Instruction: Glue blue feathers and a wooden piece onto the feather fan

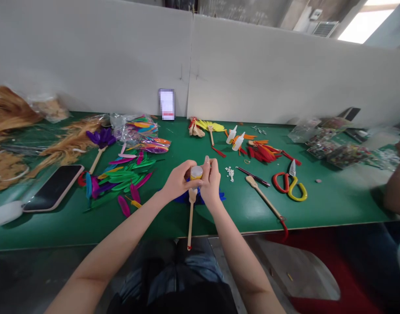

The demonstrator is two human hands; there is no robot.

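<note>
Between my left hand [179, 179] and my right hand [211, 183] is a small yellow cylinder with a round grey top [196, 172]. The fingers of both hands are closed around it, and its lower part is hidden. Just under my hands, deep blue feathers [183, 199] lie on the table, partly covered. A wooden stick with a wider head [191, 220] rests over them and points towards me, its red-tipped end reaching past the table edge.
The green table [167, 170] bears loose coloured feathers [124, 176], a phone [54, 187], white beads [230, 174], a pen [254, 176], another wooden stick [265, 198], scissors [289, 183] and glue bottles [238, 141]. Another person's arm [398, 183] is at the right.
</note>
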